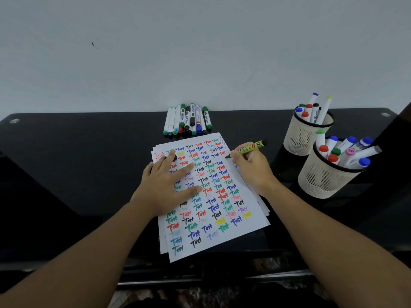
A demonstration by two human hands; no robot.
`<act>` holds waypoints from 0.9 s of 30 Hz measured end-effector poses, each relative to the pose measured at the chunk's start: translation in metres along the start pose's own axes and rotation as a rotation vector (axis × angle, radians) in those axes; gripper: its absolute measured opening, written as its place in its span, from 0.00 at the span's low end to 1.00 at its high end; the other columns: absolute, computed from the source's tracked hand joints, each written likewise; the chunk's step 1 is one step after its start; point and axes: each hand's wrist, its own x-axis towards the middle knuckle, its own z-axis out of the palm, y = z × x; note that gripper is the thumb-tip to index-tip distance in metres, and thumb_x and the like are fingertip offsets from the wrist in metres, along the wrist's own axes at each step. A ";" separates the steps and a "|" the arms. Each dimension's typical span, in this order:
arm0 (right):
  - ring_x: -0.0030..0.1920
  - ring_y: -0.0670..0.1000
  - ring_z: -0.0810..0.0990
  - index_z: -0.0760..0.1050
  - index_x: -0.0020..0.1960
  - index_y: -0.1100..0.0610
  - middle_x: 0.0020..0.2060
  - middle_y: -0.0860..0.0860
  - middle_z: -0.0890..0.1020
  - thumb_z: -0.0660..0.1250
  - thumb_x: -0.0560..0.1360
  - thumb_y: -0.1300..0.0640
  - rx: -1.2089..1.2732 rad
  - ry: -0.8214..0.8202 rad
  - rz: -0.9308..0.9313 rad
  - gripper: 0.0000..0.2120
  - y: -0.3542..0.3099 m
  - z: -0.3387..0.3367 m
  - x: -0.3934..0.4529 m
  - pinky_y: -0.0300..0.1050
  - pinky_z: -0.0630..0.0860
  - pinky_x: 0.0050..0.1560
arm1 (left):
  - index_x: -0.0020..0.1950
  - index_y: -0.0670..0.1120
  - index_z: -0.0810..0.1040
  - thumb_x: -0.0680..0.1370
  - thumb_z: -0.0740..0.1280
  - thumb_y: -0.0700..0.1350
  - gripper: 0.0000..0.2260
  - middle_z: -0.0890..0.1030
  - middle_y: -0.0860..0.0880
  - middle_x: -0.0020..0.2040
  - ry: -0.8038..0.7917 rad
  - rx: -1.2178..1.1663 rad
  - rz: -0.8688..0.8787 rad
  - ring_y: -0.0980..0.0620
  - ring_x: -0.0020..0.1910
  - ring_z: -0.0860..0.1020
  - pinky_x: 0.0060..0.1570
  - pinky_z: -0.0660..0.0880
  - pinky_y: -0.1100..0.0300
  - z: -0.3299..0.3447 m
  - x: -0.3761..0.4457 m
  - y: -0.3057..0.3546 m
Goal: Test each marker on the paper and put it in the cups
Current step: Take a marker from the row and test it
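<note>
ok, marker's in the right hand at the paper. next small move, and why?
Probably draw a short test stroke: the right hand grips the uncapped marker with its tip at the paper near the right edge, and the left hand lies flat on the sheet. Its cap seems to sit under the left fingers.

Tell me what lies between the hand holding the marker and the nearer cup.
In the head view, only bare black table separates the right hand, which grips the yellow-green marker, from the nearer cup.
</note>
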 end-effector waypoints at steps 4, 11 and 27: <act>0.46 0.51 0.84 0.75 0.47 0.45 0.43 0.51 0.84 0.64 0.84 0.47 -0.018 0.025 -0.020 0.08 0.000 0.000 -0.001 0.59 0.82 0.54 | 0.78 0.74 0.47 0.70 0.44 0.83 0.37 0.36 0.54 0.82 0.001 0.001 0.000 0.49 0.82 0.38 0.79 0.37 0.43 0.000 0.000 0.000; 0.46 0.49 0.84 0.76 0.52 0.49 0.44 0.50 0.84 0.64 0.84 0.45 -0.026 0.013 -0.011 0.09 0.001 0.000 0.001 0.58 0.83 0.54 | 0.77 0.74 0.48 0.70 0.45 0.82 0.36 0.37 0.54 0.83 0.003 -0.005 -0.001 0.49 0.82 0.39 0.79 0.38 0.43 0.000 0.001 0.000; 0.45 0.51 0.84 0.74 0.47 0.46 0.42 0.51 0.84 0.65 0.84 0.47 -0.029 0.023 -0.036 0.08 0.001 0.000 0.000 0.58 0.82 0.52 | 0.80 0.68 0.55 0.76 0.48 0.75 0.32 0.46 0.54 0.83 0.086 -0.083 0.006 0.50 0.82 0.45 0.79 0.41 0.46 0.002 0.000 -0.001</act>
